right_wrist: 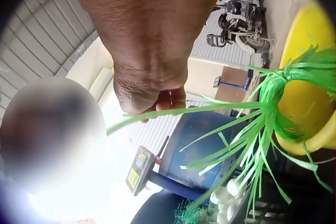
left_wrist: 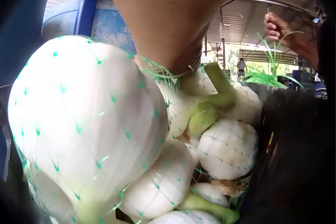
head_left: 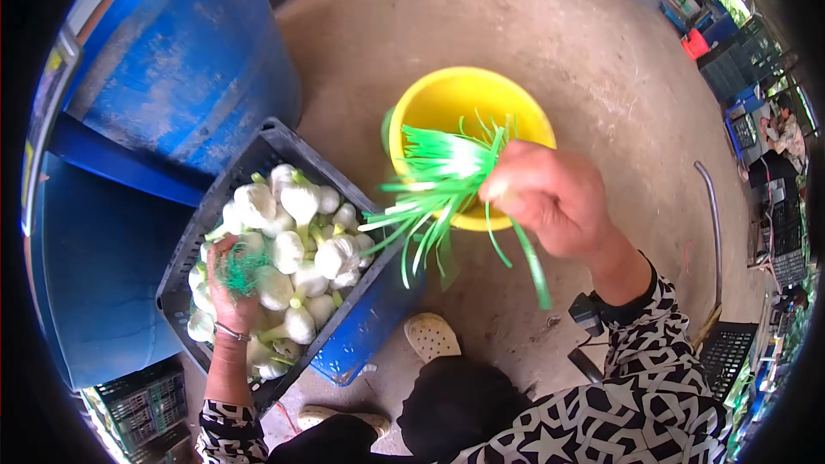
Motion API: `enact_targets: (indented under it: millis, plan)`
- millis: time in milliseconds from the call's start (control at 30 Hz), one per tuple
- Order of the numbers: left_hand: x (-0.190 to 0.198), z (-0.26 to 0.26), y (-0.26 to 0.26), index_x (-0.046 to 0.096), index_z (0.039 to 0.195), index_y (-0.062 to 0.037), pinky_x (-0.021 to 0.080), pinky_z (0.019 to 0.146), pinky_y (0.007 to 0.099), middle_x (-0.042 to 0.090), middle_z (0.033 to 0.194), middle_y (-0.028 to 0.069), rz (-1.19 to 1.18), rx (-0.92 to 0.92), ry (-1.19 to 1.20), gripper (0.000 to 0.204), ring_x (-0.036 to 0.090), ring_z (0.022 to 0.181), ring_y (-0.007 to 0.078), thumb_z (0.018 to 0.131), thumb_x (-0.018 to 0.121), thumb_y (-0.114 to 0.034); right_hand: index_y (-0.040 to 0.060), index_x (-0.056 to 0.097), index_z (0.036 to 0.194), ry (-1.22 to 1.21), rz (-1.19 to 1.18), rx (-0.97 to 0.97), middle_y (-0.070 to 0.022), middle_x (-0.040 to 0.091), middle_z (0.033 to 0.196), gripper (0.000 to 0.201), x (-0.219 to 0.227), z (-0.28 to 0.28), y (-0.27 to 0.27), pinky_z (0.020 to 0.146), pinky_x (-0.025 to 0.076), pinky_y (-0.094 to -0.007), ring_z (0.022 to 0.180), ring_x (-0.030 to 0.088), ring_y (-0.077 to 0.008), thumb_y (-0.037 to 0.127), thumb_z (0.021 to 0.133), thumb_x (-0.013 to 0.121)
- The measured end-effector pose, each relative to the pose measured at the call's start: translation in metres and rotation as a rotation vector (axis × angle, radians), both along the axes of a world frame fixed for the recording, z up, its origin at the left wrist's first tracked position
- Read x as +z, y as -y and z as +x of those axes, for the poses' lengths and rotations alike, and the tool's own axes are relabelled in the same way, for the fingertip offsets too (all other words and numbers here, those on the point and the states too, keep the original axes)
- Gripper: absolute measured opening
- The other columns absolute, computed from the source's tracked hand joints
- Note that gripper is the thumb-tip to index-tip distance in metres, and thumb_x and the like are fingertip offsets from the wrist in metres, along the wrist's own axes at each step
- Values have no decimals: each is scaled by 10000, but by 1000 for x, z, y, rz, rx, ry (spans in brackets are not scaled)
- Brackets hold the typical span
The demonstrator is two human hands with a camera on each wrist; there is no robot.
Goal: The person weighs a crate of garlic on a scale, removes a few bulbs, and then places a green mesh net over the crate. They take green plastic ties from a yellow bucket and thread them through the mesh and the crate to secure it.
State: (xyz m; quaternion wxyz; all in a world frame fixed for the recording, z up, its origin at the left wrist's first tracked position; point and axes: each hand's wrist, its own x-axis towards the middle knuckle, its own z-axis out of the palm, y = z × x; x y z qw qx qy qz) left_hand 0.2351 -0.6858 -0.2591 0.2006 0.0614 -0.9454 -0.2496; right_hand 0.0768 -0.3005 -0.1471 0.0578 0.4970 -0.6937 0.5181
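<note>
Netted garlic bulbs (head_left: 288, 252) (left_wrist: 89, 113) fill a black crate (head_left: 183, 253). My left hand (head_left: 232, 292) is over the crate's left part, its fingers around bunched green net (head_left: 245, 271); in the left wrist view the mesh stretches across the bulbs. Raised at the near right side of a yellow bucket (head_left: 473, 82), my right hand (head_left: 550, 198) (right_wrist: 152, 90) has curled fingers and pinches a green strip. From that strip hangs a knotted bundle of green strips (head_left: 451, 159) (right_wrist: 270, 98), spread over the bucket's mouth in the head view.
Blue barrels (head_left: 198, 43) stand behind and left of the crate. A blue container (head_left: 361, 339) is beneath the crate. A scale display (right_wrist: 139, 169) shows in the right wrist view. More crates (head_left: 142, 408) are at lower left, and a curved metal bar (head_left: 713, 223) is at right.
</note>
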Motion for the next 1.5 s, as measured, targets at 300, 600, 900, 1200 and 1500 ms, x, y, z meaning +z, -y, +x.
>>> enact_targets:
  millis: [300, 600, 900, 1200, 1500]
  plan:
    - [-4, 3, 1, 523, 956, 11, 362, 942, 332, 486, 1134, 109, 28, 72, 205, 174, 479, 1028, 221, 850, 480, -120, 150, 657, 766, -58, -107, 319, 39, 514, 699, 62, -31, 13, 4, 450, 382, -241, 546, 476, -118, 123, 714, 676]
    - [-1, -3, -6, 508, 917, 6, 324, 955, 321, 473, 1118, 104, 73, 177, 291, 218, 449, 1037, 210, 873, 475, -205, 114, 635, 867, -56, 314, 61, 18, 543, 690, 129, -43, -17, 1, 439, 411, -253, 513, 518, -137, 171, 755, 665]
    - [-12, 7, 12, 483, 1159, 15, 332, 962, 303, 485, 1138, 81, 100, 130, 255, 363, 456, 1053, 188, 864, 524, -192, 82, 519, 1194, 175, 1134, -183, -147, 630, 942, 460, -201, -161, -22, 771, 482, -425, 887, 623, -298, 292, 805, 647]
    - [-5, 0, 4, 512, 1134, 20, 390, 913, 342, 531, 1065, 131, 39, 67, 146, 294, 511, 1005, 245, 883, 485, -130, 76, 563, 1177, -118, 780, -196, -105, 535, 1225, 478, -149, -135, -28, 935, 431, -401, 1146, 491, -306, -67, 721, 566]
    - [-27, 8, 18, 533, 1132, 14, 401, 917, 348, 554, 1099, 137, 270, 0, -22, 281, 531, 1018, 271, 881, 466, -91, 122, 658, 951, -120, 708, 199, -48, 640, 991, 242, -177, -72, -15, 841, 464, -375, 997, 555, -265, 24, 738, 596]
